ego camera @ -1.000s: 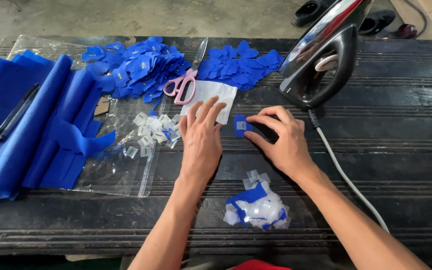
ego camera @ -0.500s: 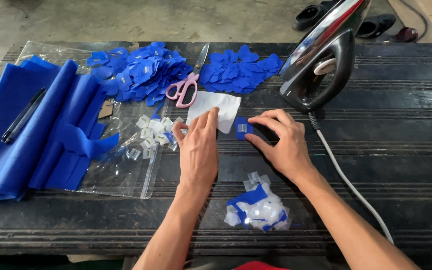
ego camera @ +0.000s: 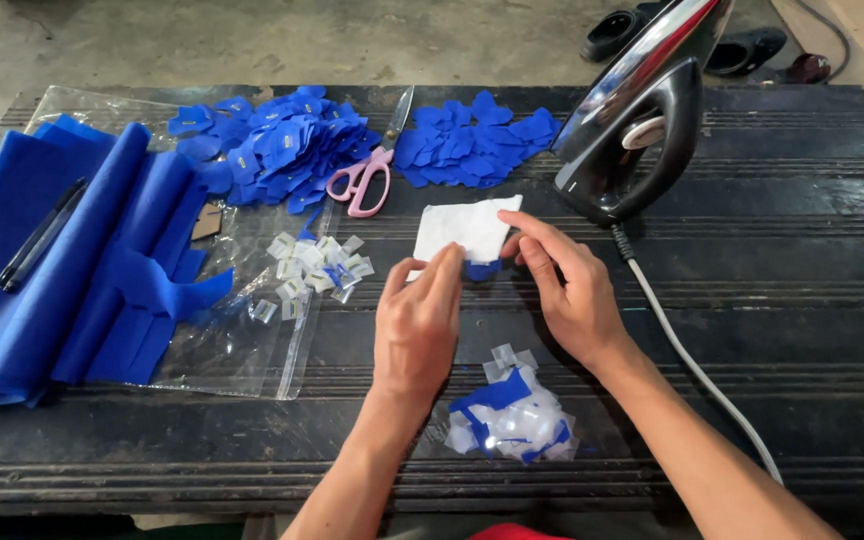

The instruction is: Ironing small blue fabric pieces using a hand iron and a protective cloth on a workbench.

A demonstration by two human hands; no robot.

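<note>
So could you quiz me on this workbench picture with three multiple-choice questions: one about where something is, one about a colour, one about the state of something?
1. Where do the scissors lie?
A. between the two heaps of small blue pieces
B. on top of the iron
C. under the person's wrists

2. What colour are the scissor handles?
A. green
B. pink
C. black

3. How is the iron standing?
A. flat on its soleplate
C. hanging off the table edge
B. tipped up on its heel, soleplate off the table

Answers:
1. A, the blades point up between the left heap and the right heap.
2. B, both handle loops are pink.
3. B, the shiny soleplate faces up and away from the black table, its cord trailing toward the near edge.

Meanwhile the left hand and right hand hold a white sheet over a small blue piece.
</note>
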